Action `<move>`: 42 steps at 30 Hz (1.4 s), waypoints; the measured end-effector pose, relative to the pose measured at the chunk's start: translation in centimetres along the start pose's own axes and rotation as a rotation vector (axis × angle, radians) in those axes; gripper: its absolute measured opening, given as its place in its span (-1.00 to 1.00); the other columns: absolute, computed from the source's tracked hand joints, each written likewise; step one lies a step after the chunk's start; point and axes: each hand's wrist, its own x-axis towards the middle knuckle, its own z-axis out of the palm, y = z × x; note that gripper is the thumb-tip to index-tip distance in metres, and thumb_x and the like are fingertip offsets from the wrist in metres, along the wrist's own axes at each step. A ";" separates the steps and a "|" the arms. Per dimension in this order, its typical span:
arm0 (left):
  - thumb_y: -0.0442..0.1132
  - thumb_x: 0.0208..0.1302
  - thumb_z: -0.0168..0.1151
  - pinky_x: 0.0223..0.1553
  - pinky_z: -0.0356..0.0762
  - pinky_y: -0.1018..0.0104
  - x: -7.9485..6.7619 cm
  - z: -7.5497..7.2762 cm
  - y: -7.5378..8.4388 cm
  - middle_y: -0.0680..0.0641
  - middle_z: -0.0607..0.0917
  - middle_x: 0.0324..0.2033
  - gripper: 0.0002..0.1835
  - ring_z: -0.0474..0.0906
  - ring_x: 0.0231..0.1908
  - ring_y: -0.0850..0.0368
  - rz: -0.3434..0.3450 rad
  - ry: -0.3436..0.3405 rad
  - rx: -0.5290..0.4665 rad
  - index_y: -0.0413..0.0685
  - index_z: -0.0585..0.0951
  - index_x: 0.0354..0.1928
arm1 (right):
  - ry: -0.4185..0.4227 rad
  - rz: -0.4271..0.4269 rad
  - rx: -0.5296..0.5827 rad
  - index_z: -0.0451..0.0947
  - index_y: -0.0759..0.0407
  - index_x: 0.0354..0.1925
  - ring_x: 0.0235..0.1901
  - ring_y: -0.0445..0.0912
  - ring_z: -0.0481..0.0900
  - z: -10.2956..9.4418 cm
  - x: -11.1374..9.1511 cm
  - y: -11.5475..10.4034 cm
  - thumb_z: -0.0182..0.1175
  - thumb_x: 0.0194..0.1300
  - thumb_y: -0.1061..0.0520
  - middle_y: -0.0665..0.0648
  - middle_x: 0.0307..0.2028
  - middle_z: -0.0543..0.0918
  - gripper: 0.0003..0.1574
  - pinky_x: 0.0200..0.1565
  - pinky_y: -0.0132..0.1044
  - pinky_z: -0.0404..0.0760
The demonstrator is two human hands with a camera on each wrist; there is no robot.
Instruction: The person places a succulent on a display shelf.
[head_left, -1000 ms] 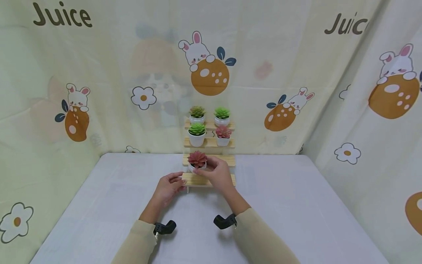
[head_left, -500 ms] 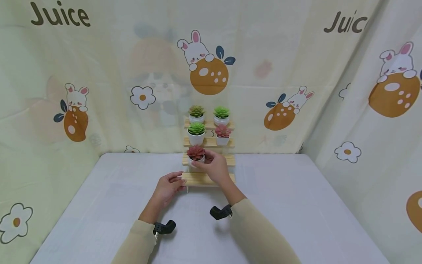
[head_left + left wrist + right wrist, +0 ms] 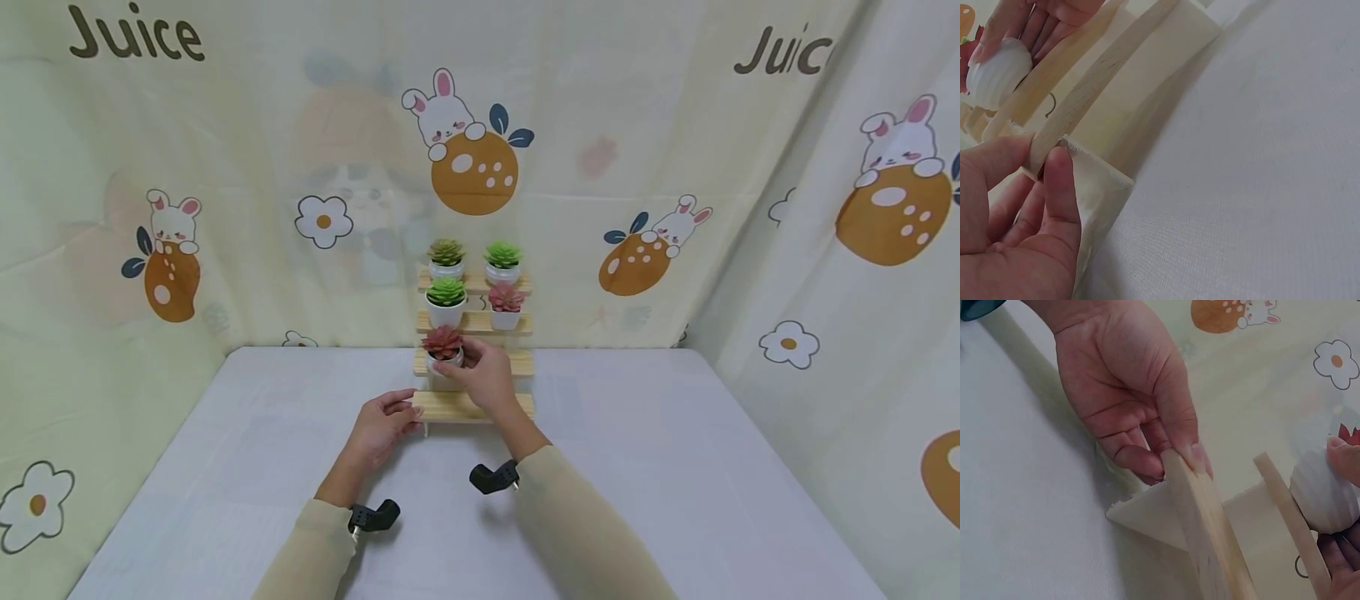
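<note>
My right hand (image 3: 486,377) holds a red artificial succulent (image 3: 442,342) by its ribbed white pot (image 3: 999,74), thumb in front and fingers behind. The pot is at the left part of the second-lowest board (image 3: 521,363) of a stepped wooden plant stand; whether its full weight rests there I cannot tell. My left hand (image 3: 381,427) pinches the left end of the lowest board (image 3: 457,406) between thumb and fingers. That grip shows closely in the left wrist view and, from across, in the right wrist view, where the left hand (image 3: 1125,387) appears at the top.
Higher on the stand are a green succulent (image 3: 446,304), a pink one (image 3: 506,306), an olive-green one (image 3: 447,258) and a bright green one (image 3: 502,261). A white-covered table (image 3: 637,467) lies below. A printed curtain (image 3: 360,125) hangs close behind the stand.
My right hand has raised the red succulent slightly and moved it a little left and away, toward the second-lowest board. The left hand keeps its pinch on the lowest board.
</note>
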 end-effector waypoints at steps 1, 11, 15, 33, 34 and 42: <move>-0.46 0.35 0.28 -0.18 0.78 0.34 0.0 0.0 0.0 -0.13 0.66 -0.16 -0.53 0.67 -0.29 0.16 -0.001 0.000 -0.001 -0.32 0.53 0.29 | 0.002 0.005 0.003 0.66 0.18 0.16 0.09 -0.01 0.72 0.0 0.0 -0.1 0.59 0.08 0.01 0.19 0.11 0.74 -0.31 0.15 -0.15 0.72; -0.48 0.35 0.27 -0.19 0.78 0.34 -0.2 0.2 -0.1 -0.13 0.66 -0.16 -0.54 0.67 -0.28 0.16 0.009 -0.006 -0.003 -0.32 0.53 0.29 | -0.005 0.043 0.003 0.65 0.17 0.17 0.10 0.01 0.72 -0.2 -0.4 -0.5 0.58 0.11 0.04 0.19 0.12 0.73 -0.33 0.15 -0.14 0.72; -0.48 0.35 0.26 -0.19 0.78 0.35 -0.3 0.1 -0.1 -0.13 0.67 -0.17 -0.53 0.68 -0.29 0.17 0.011 -0.011 -0.002 -0.34 0.52 0.29 | -0.003 0.045 -0.015 0.65 0.14 0.18 0.09 -0.02 0.72 -0.1 -0.5 -0.4 0.57 0.11 0.02 0.17 0.11 0.74 -0.33 0.13 -0.17 0.73; -0.47 0.36 0.26 -0.15 0.78 0.30 -0.4 0.1 -0.4 -0.15 0.69 -0.14 -0.55 0.68 -0.28 0.15 -0.006 -0.012 0.014 -0.31 0.54 0.28 | -0.018 0.006 -0.027 0.64 0.15 0.18 0.09 -0.02 0.73 -0.2 -0.6 0.4 0.56 0.13 0.01 0.18 0.11 0.74 -0.33 0.12 -0.17 0.73; -0.47 0.36 0.26 -0.15 0.78 0.30 -0.4 0.1 -0.3 -0.15 0.69 -0.14 -0.55 0.68 -0.28 0.15 -0.008 -0.010 0.015 -0.31 0.54 0.28 | -0.018 0.007 -0.029 0.64 0.15 0.19 0.09 -0.02 0.72 -0.1 -0.7 0.4 0.56 0.13 0.00 0.18 0.12 0.74 -0.33 0.12 -0.17 0.73; -0.40 0.38 0.29 -0.14 0.78 0.28 -0.6 -0.2 -0.2 -0.16 0.70 -0.16 -0.52 0.70 -0.28 0.15 -0.008 -0.006 0.037 -0.26 0.52 0.32 | -0.010 0.015 -0.007 0.59 0.19 0.26 0.17 0.02 0.68 0.1 -0.7 0.0 0.58 0.11 0.05 0.21 0.17 0.70 -0.24 0.20 -0.12 0.69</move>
